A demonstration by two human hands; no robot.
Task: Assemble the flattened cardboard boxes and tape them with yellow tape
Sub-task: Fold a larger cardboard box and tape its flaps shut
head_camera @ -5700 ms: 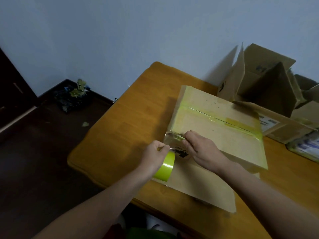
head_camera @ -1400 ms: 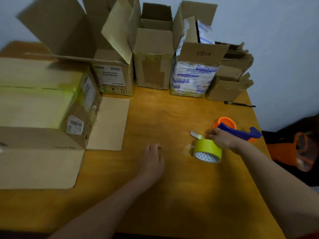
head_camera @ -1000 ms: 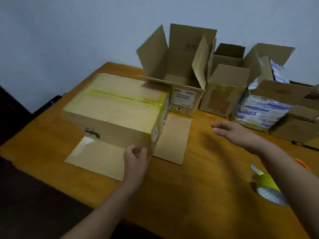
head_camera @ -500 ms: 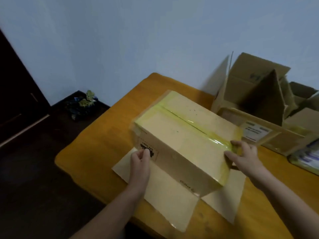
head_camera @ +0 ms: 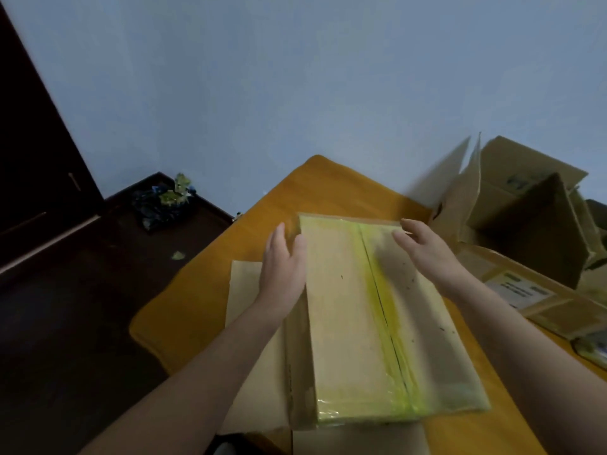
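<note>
Closed box [head_camera: 348,316], yellow-taped, on the surface [head_camera: 197,310]; left hand [head_camera: 282,270] and right hand [head_camera: 427,254] flank its twelve-o'clock end, fingers [head_camera: 279,238] straight. Open box [head_camera: 525,218] at two o'clock.

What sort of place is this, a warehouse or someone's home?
Probably a room in a home: a wooden table stands by a plain painted wall, a dark wooden door is at the left, and a taped cardboard box lies on the table beside an open cardboard box.
</note>
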